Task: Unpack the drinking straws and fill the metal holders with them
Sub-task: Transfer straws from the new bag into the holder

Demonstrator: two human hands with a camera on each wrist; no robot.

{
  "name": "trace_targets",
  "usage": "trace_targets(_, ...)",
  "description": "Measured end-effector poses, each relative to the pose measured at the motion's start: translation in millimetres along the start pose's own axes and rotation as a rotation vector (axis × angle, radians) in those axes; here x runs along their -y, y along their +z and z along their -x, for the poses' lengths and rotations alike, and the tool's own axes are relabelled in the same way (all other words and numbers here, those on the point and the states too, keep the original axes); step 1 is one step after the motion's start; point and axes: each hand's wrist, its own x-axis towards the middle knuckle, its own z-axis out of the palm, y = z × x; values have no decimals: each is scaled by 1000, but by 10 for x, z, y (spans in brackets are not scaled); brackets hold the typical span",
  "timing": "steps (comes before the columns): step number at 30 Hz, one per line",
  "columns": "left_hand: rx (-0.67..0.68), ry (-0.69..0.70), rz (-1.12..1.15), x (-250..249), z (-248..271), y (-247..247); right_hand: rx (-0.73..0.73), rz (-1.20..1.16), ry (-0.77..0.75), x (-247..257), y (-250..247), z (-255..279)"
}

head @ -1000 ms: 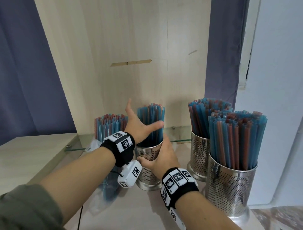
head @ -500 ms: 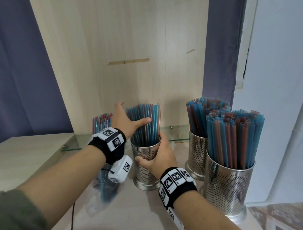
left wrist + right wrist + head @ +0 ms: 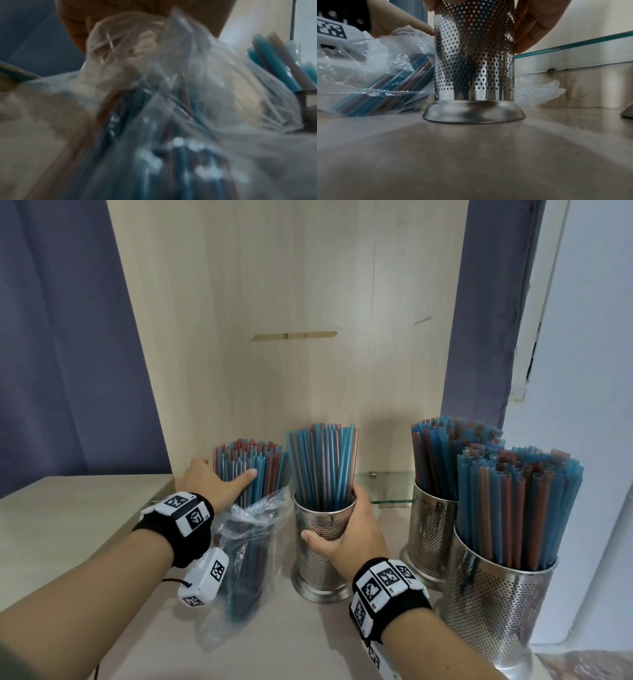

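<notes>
On the wooden counter stands a perforated metal holder [image 3: 320, 559] [image 3: 474, 54], partly filled with blue and red straws [image 3: 322, 463]. My right hand [image 3: 349, 534] grips it near the rim, thumb in front and fingers [image 3: 537, 27] round the far side. To its left a bundle of straws [image 3: 250, 470] sticks out of a clear plastic bag [image 3: 246, 542] [image 3: 171, 94] [image 3: 376, 75]. My left hand [image 3: 212, 484] is at the bundle's top. Its thumb lies straight across the front, and its fingers pass behind, out of sight. The left wrist view is blurred.
Two full metal holders stand at the right, one at the back [image 3: 431, 529] and one close in front [image 3: 496, 611]. A low glass shelf [image 3: 387, 498] runs along the wooden back panel [image 3: 291, 302]. A crumpled empty bag [image 3: 537, 90] lies behind the gripped holder.
My left hand has left the straws in the middle holder and moved left to the bagged bundle. My right hand keeps its grip on the holder.
</notes>
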Motion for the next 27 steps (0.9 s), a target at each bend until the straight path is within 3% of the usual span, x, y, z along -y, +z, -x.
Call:
trace_targets(6, 60, -3, -148, 22, -6, 37, -3, 13, 4, 12, -6, 2)
trace_targets(10, 50, 28, -71, 29, -8, 17, -20, 34, -18, 41, -23, 5)
trace_targets(18, 62, -66, -21, 90, -67, 3, -12, 13, -17, 59, -31, 1)
trace_targets(27, 10, -37, 132, 75, -37, -46, -9, 9, -13, 75, -35, 13)
